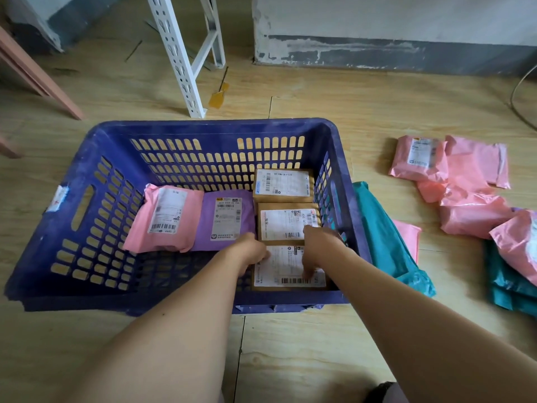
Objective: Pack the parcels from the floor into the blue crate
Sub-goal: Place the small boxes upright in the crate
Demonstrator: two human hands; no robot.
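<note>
Crate (203, 125) is set on floor (363, 112) straight ahead; five parcels are already packed: pink bag (167, 218) and purple bag (226, 222) side by side mid-crate, three boxes lined up along right wall; far box (282, 184), mid box (286, 225), near box (290, 273), touching end to end

Both hands are down on near box, close together but not touching; left hand (251, 251) is at its left edge, fingers tucked out of sight, so grip cannot be told; right hand (318, 242) is laid on the label with fingers extended, pressing rather than clamping; box is judged seated, being squared into the column

Rest of stock lies right of crate: teal bag (386, 242) just beside right wall, long axis running near-to-far along it; pink parcels (470, 181) heaped further right, well apart from crate; more teal (505, 289) at the frame edge; right hand is clearly nearer to all of it, so next pick is expected on that side, teal bag first; free room in crate is left and near side
</note>
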